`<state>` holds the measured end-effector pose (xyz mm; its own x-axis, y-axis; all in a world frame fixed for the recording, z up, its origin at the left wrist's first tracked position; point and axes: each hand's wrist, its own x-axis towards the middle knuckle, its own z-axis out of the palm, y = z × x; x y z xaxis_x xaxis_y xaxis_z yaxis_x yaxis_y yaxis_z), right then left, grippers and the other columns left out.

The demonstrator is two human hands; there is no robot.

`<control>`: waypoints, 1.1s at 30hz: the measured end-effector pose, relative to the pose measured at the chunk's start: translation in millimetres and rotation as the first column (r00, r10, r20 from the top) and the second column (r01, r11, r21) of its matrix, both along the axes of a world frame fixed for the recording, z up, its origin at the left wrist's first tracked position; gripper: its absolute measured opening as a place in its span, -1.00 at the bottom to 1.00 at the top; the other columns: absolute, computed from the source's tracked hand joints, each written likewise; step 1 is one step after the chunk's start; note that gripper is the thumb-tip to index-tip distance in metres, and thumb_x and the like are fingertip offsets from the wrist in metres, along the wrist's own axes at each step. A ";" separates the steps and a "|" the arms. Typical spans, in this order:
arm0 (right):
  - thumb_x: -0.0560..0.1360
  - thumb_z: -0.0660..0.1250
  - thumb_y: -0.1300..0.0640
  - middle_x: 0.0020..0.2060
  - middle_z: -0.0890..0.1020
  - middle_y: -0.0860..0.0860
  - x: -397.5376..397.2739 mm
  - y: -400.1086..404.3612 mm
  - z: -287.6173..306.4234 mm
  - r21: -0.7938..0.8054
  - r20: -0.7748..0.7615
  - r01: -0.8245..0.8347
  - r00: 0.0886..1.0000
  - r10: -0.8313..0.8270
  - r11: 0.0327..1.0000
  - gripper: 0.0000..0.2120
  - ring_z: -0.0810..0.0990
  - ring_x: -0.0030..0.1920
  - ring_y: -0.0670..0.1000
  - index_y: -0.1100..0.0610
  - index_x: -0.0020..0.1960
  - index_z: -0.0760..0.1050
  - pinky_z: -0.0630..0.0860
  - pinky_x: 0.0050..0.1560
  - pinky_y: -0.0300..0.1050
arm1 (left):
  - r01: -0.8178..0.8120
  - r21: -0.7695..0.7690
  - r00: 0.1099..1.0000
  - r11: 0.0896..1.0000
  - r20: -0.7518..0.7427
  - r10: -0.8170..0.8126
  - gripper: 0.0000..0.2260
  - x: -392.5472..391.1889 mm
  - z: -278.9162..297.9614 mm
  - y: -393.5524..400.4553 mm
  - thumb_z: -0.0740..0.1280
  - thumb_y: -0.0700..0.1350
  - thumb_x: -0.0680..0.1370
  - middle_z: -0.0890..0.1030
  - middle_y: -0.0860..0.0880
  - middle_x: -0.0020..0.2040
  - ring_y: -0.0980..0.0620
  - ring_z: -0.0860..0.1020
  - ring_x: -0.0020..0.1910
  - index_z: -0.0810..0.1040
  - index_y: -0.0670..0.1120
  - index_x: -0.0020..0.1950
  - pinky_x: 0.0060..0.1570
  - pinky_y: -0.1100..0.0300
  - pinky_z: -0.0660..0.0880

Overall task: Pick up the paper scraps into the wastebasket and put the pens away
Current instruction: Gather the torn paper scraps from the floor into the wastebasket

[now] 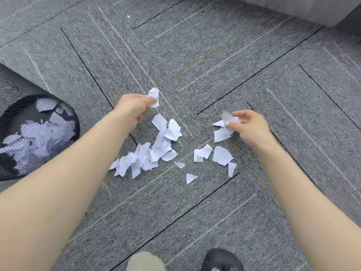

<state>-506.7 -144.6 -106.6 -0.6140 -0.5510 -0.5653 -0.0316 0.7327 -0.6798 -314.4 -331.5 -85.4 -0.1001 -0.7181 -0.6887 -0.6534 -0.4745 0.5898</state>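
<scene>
Several torn white paper scraps (154, 147) lie in a loose pile on the grey carpet, with a few more scraps (221, 155) scattered to the right. My left hand (132, 108) is above the pile's far end, fingers pinched on a crumpled white scrap (154, 97). My right hand (248, 126) rests on the carpet to the right, gripping a few scraps (224, 124) between thumb and fingers. A black mesh wastebasket (11, 90) stands at the left edge, with white paper visible through its mesh. No pens are in view.
Grey carpet tiles (214, 55) cover the floor. A pale grey piece of furniture (312, 8) sits at the top right. A black shoe (222, 259) and a khaki knee (145, 261) show at the bottom edge. One tiny scrap (128, 16) lies far off.
</scene>
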 end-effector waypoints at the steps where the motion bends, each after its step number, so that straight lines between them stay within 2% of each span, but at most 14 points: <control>1: 0.43 0.39 0.14 -0.10 0.55 -0.04 4.6 4.3 -4.1 0.050 -0.037 -0.067 0.997 0.069 0.997 -0.70 0.51 -0.14 -0.06 0.04 0.16 0.49 0.34 0.03 -0.10 | 0.067 0.037 0.998 0.997 -0.024 -0.066 -0.73 -3.3 1.3 2.2 0.40 -0.08 0.47 0.57 -0.03 0.02 0.05 0.46 -0.15 0.56 -0.09 0.15 -0.11 0.18 0.41; 3: 0.42 0.37 0.15 -0.17 0.51 -0.07 12.8 9.4 -10.8 0.102 -0.173 -0.125 0.975 0.141 0.987 -0.69 0.48 -0.17 -0.05 0.00 0.15 0.47 0.25 0.07 -0.04 | 0.293 0.022 0.955 0.956 0.038 -0.293 -0.81 -10.6 3.4 15.3 0.40 -0.06 0.47 0.54 0.00 0.06 0.03 0.47 -0.04 0.60 -0.05 0.05 0.03 0.13 0.42; 4: 0.41 0.37 0.15 -0.15 0.50 -0.07 15.1 10.6 -12.7 0.115 -0.242 -0.127 0.958 0.152 0.985 -0.70 0.47 -0.14 -0.03 -0.01 0.13 0.47 0.22 0.08 -0.05 | 0.380 -0.015 0.917 0.925 0.135 -0.375 -0.91 -13.6 5.8 25.4 0.40 -0.05 0.46 0.54 -0.02 0.06 -0.02 0.50 0.01 0.60 -0.02 -0.07 0.05 0.13 0.44; 6: 0.39 0.38 0.13 -0.05 0.46 -0.02 17.4 11.8 -14.1 0.138 -0.347 -0.130 0.922 0.171 0.982 -0.73 0.47 -0.05 0.02 0.01 0.09 0.51 0.26 0.12 -0.04 | 0.476 -0.079 0.855 0.876 0.276 -0.440 -0.88 -14.6 0.0 42.7 0.40 -0.03 0.45 0.54 -0.10 0.15 -0.16 0.46 0.20 0.54 0.03 -0.27 0.17 0.01 0.43; 9: 0.38 0.41 0.10 0.14 0.40 0.06 17.9 13.4 -14.9 0.151 -0.417 -0.148 0.887 0.198 0.978 -0.71 0.37 0.20 0.13 0.06 0.09 0.51 0.34 0.22 0.11 | 0.538 -0.208 0.819 0.817 0.355 -0.450 -0.91 -9.6 -12.5 68.3 0.36 -0.11 0.49 0.44 -0.06 0.30 -0.14 0.33 0.30 0.63 -0.07 -0.18 0.23 -0.02 0.32; 12: 0.37 0.44 0.10 0.30 0.34 0.08 14.7 10.4 -12.9 0.170 -0.413 -0.197 0.875 0.251 0.966 -0.51 0.30 0.29 0.17 0.05 0.27 0.41 0.31 0.28 0.13 | 0.585 -0.340 0.800 0.737 0.391 -0.455 -0.88 -1.7 -23.2 81.9 0.31 -0.28 0.47 0.41 -0.10 0.32 -0.16 0.38 0.25 0.65 -0.19 -0.14 0.09 0.03 0.41; 15: 0.37 0.44 0.11 0.23 0.42 0.11 8.8 6.4 -13.1 0.197 -0.384 -0.232 0.876 0.292 0.953 -0.48 0.39 0.23 0.18 0.07 0.29 0.38 0.36 0.25 0.12 | 0.545 -0.362 0.831 0.756 0.352 -0.431 -0.86 -2.0 -26.2 85.5 0.22 -0.37 0.46 0.39 -0.16 0.22 -0.17 0.45 0.07 0.57 -0.25 -0.14 -0.08 0.12 0.34; 18: 0.39 0.39 0.20 -0.12 0.52 0.01 8.8 2.3 -11.2 0.162 -0.310 -0.254 0.904 0.294 0.953 -0.63 0.50 -0.12 0.05 0.11 0.17 0.40 0.46 -0.13 -0.02 | 0.508 -0.349 0.855 0.787 0.312 -0.414 -0.85 -5.3 -21.5 88.5 0.14 -0.40 0.46 0.34 -0.12 -0.01 -0.09 0.38 -0.17 0.43 -0.20 -0.17 -0.24 0.14 0.26; 19: 0.40 0.36 0.23 -0.23 0.49 -0.03 9.1 1.1 -9.9 0.165 -0.285 -0.260 0.911 0.298 0.951 -0.70 0.46 -0.23 0.01 0.13 0.12 0.41 0.38 -0.27 -0.08 | 0.501 -0.332 0.859 0.799 0.304 -0.412 -0.84 -5.0 -22.0 88.7 0.13 -0.40 0.46 0.36 -0.10 -0.07 -0.08 0.36 -0.19 0.39 -0.17 -0.18 -0.30 0.13 0.23; 21: 0.41 0.36 0.23 -0.33 0.43 -0.06 7.9 0.7 -10.0 0.188 -0.279 -0.270 0.907 0.315 0.944 -0.83 0.41 -0.30 0.01 0.14 -0.02 0.46 0.25 -0.40 -0.14 | 0.469 -0.303 0.876 0.830 0.282 -0.392 -0.82 -2.0 -23.3 88.8 0.12 -0.40 0.45 0.39 -0.06 -0.22 -0.07 0.34 -0.23 0.34 -0.12 -0.19 -0.38 0.12 0.17; 24: 0.38 0.39 0.19 -0.27 0.47 0.04 7.3 5.4 -13.3 0.158 -0.301 -0.256 0.907 0.293 0.954 -0.90 0.38 -0.33 0.03 0.15 -0.23 0.47 0.20 -0.41 -0.16 | 0.380 -0.264 0.919 0.887 0.216 -0.330 -0.80 6.3 -22.5 87.3 0.12 -0.39 0.47 0.36 -0.01 -0.34 -0.04 0.30 -0.36 0.31 -0.08 -0.15 -0.45 0.15 0.16; 27: 0.41 0.37 0.16 -0.30 0.48 0.02 12.4 11.2 -9.6 0.053 -0.217 -0.174 0.959 0.182 0.983 -0.88 0.36 -0.35 0.00 0.20 -0.16 0.47 0.23 -0.35 -0.15 | 0.317 -0.243 0.943 0.917 0.182 -0.278 -0.79 15.8 -14.2 82.9 0.18 -0.34 0.50 0.35 0.00 -0.35 0.02 0.29 -0.44 0.29 -0.06 0.02 -0.48 0.16 0.18; 30: 0.45 0.36 0.19 -0.30 0.44 -0.02 18.8 17.2 -0.2 -0.048 -0.062 -0.026 0.998 0.023 0.999 -0.86 0.36 -0.34 -0.04 0.18 -0.09 0.40 0.26 -0.32 -0.12 | 0.209 -0.181 0.976 0.961 0.093 -0.195 -0.74 23.7 -3.7 79.4 0.22 -0.31 0.49 0.38 0.00 -0.31 0.04 0.31 -0.45 0.31 -0.01 0.06 -0.48 0.19 0.19; 33: 0.44 0.39 0.19 -0.26 0.52 0.04 26.7 29.0 8.3 -0.039 -0.001 0.020 1.000 -0.020 0.999 -0.85 0.45 -0.27 0.02 0.23 -0.07 0.47 0.33 -0.27 -0.12 | 0.125 -0.105 0.991 0.987 -0.033 -0.129 -0.74 26.9 4.8 89.6 0.28 -0.30 0.47 0.47 -0.03 -0.13 -0.01 0.44 -0.28 0.44 0.01 0.05 -0.37 0.22 0.33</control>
<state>-479.9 -115.6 -98.4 -0.6258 -0.5600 -0.5429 -0.0180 0.7063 -0.7077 -287.5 -241.9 -80.6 -0.2209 -0.7643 -0.6058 -0.6795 -0.3250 0.6578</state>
